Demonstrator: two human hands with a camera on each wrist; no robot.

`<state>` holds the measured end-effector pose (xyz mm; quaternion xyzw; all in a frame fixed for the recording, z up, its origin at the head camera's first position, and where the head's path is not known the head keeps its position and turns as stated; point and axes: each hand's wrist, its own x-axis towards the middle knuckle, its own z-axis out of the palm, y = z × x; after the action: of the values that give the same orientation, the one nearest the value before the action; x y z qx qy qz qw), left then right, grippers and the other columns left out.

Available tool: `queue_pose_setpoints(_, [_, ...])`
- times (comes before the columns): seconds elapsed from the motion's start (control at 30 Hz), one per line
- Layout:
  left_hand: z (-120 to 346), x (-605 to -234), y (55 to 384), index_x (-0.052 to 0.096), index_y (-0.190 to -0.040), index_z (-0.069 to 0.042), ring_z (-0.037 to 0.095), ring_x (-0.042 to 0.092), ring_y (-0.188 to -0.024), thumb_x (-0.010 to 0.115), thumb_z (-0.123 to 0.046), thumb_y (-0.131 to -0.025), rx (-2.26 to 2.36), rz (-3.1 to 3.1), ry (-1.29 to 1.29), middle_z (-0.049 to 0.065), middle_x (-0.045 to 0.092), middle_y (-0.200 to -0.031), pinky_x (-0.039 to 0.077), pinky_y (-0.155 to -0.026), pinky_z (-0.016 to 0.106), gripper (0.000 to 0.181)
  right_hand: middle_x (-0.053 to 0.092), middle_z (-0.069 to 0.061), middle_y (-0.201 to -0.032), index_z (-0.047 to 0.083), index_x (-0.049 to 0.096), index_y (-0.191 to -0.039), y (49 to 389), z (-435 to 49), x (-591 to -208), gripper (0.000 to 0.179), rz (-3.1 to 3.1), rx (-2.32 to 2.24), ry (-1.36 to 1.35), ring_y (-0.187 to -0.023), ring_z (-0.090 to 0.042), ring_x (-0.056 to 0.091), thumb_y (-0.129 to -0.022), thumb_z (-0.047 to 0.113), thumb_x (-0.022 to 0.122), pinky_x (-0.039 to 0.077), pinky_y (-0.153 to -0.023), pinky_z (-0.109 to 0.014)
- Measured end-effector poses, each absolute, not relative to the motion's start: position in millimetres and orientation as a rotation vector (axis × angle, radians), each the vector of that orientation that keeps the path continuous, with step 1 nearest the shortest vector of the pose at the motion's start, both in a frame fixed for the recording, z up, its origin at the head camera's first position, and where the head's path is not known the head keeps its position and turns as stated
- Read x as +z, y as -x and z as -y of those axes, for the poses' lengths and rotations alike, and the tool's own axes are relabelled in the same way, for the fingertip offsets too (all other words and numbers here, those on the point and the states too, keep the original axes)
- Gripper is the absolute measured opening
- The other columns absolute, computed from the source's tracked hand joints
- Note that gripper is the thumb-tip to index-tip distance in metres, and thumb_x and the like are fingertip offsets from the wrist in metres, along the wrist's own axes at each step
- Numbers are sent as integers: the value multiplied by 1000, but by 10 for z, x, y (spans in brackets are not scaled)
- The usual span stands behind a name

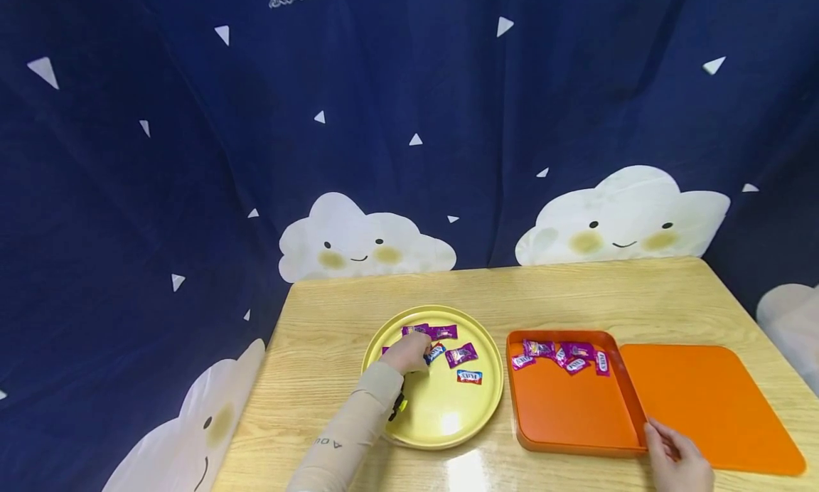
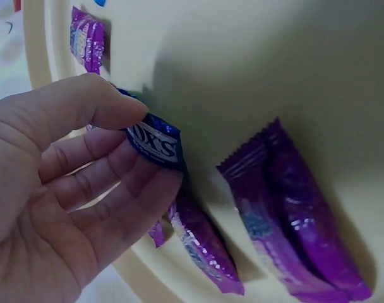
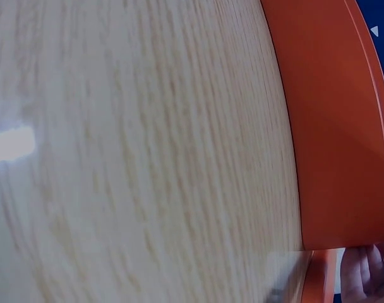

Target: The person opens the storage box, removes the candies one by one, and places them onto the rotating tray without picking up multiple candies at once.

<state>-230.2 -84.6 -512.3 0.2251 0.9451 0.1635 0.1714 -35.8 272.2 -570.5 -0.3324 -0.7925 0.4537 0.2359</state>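
Observation:
My left hand [image 1: 409,353] reaches over a round yellow tray [image 1: 451,407]. In the left wrist view, its thumb and fingers pinch a blue-wrapped candy [image 2: 155,140] with white lettering. Purple-wrapped candies [image 1: 461,355] lie around the hand on the tray, and a blue and red candy [image 1: 470,377] lies nearer its right side. My right hand [image 1: 680,455] holds the front right corner of a shallow orange box [image 1: 569,417]. In the right wrist view only some fingers [image 3: 356,271] show at the box's end; the rest of that hand is out of frame.
Purple candies [image 1: 539,348] and white-labelled candies [image 1: 602,362] lie along the box's far side. A flat orange panel [image 1: 710,407] is on the wooden table [image 1: 333,321] right of the box. A dark blue curtain [image 1: 384,87] with clouds hangs behind the table.

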Motion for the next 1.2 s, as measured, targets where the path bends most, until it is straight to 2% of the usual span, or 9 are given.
queue_pose_setpoints(0.3, [849, -5130, 2278, 40, -62, -10, 12, 37, -54, 67, 10, -63, 396, -2726, -548, 0, 38, -62, 35, -46, 21, 34, 42, 36, -66, -7, 65, -103, 362, -2742, -5705, 32, 2213, 1265, 938, -57, 19, 43, -85, 20, 64, 38, -51, -3])
queue_pose_setpoints(0.63, [817, -5154, 2224, 53, -74, -9, 14, 49, -66, 67, 6, -65, 198, -2799, -594, 3, 57, -75, 44, -60, 25, 23, 42, 36, -65, -6, 66, -103, 359, -2739, -5694, 33, 2223, 1262, 938, -56, 19, 43, -85, 21, 63, 38, -51, -3])
queue_pose_setpoints(0.9, [818, -5165, 2219, 50, -67, -10, 13, 47, -63, 65, 7, -68, 167, -2816, -640, 1, 55, -71, 43, -60, 24, 23, 41, 38, -66, -5, 67, -102, 355, -2731, -5684, 31, 2203, 1263, 925, -57, 19, 43, -85, 21, 64, 37, -51, -3])
queue_pose_setpoints(1.2, [810, -5137, 2204, 51, -67, -9, 12, 43, -60, 64, 8, -70, 201, -2816, -639, 0, 52, -68, 40, -57, 23, 22, 43, 38, -65, -3, 68, -99, 352, -2702, -5680, 27, 2166, 1256, 919, -56, 18, 43, -84, 19, 64, 37, -50, -3])
